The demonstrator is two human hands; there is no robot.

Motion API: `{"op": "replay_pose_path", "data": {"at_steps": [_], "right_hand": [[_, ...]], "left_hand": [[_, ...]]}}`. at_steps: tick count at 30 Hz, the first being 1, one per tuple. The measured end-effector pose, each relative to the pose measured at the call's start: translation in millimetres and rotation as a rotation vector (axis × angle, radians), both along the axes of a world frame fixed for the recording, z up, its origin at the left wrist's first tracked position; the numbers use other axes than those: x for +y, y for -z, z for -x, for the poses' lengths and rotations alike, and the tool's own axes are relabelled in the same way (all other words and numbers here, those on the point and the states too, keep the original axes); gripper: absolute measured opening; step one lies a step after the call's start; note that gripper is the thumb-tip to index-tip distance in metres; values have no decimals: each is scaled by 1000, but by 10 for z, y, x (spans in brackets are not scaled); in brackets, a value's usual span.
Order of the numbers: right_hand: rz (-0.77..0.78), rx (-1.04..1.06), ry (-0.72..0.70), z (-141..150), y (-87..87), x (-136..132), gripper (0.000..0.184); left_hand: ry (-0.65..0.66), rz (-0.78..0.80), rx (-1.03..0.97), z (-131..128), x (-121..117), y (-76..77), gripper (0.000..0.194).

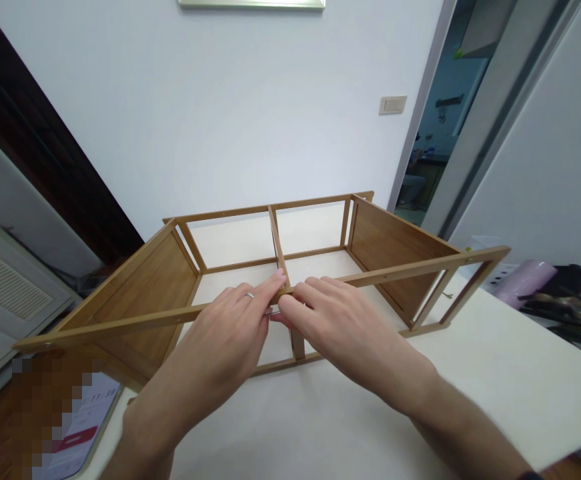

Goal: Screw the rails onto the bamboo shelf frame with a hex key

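A brown wooden shelf frame [435,267] lies on a white table [510,360], with panelled ends at left and right and a divider [276,233] across its middle. Both hands meet at the near upper rail, where the divider joins it. My left hand [235,320], wearing a ring, is closed around the rail with its fingertips at the joint. Beside it, my right hand [333,313] has its fingers curled over the rail, pinching a thin silver metal tool [273,312] just below. The tool's shape is mostly hidden by the fingers.
A phone [87,423] rests at the table's lower left edge. Behind the frame rises a white wall with a light switch [393,105]. A pink roll [527,280] and dark clutter lie beyond the right edge. A small metal piece [447,295] lies near the frame's right end.
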State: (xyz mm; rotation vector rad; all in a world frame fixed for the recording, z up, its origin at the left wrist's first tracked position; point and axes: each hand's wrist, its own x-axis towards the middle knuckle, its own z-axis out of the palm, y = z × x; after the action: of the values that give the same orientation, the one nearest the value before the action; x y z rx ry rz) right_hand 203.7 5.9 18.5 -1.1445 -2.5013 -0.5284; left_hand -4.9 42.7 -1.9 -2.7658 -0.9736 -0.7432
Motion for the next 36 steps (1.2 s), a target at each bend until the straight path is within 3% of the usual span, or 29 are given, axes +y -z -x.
{"op": "replay_pose_path", "data": {"at_steps": [8, 15, 18, 27, 36], "right_hand": [[-59, -17, 14, -6, 28, 42, 9], [-44, 13, -5, -12, 2, 44, 14], [-24, 18, -7, -17, 8, 55, 13], [-43, 44, 7, 14, 35, 85, 12], [-96, 138, 15, 57, 109, 123, 16]], "left_hand": [[6, 58, -63, 164, 93, 10, 44], [-130, -212, 13, 334, 91, -35, 40], [-126, -296, 35, 338, 60, -63, 37], [-76, -241, 13, 374, 69, -91, 37], [-99, -417, 39, 280, 83, -170, 31]]}}
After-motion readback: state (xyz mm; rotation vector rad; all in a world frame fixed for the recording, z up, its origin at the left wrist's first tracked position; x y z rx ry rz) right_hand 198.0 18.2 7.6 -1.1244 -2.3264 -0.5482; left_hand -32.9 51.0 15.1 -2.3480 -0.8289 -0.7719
